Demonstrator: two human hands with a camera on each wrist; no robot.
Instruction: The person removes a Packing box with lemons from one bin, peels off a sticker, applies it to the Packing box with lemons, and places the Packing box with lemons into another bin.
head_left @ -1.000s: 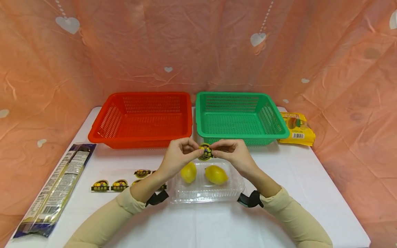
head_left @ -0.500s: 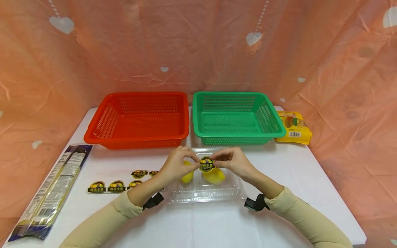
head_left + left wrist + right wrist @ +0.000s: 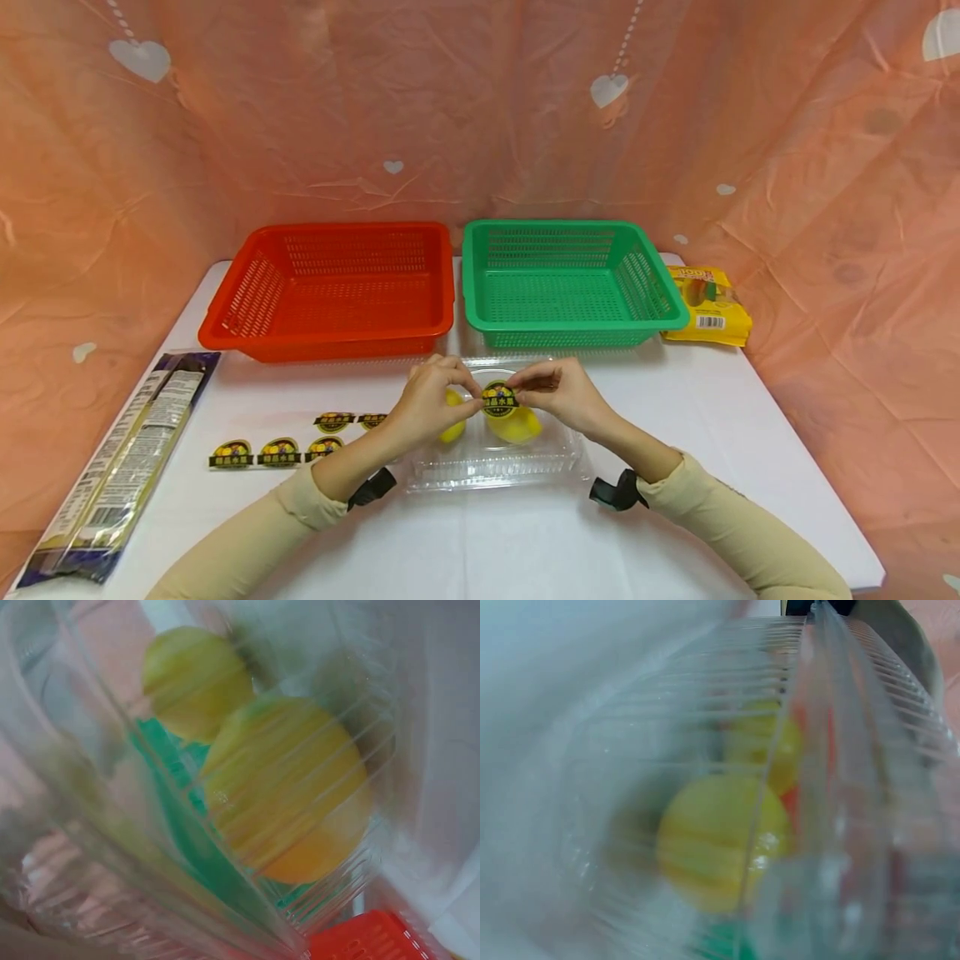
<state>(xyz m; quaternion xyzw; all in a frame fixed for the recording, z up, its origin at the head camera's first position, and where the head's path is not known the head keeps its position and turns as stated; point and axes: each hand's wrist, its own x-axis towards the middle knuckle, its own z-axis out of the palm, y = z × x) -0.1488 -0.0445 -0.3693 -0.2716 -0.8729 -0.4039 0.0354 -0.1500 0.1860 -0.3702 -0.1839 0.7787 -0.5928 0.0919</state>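
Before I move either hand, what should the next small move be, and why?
I'd probably press the sticker flat onto the clear container: the left hand and right hand pinch its opposite edges, and in the head view it overlaps a lemon seen through the plastic. Whether it touches the container, I can't tell.

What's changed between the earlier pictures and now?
The left hand and right hand, both still pinching the round black-and-yellow sticker, brought it closer to the body, over the rectangular clear plastic box. Nothing was let go. The red plastic basket and green plastic basket stayed put.
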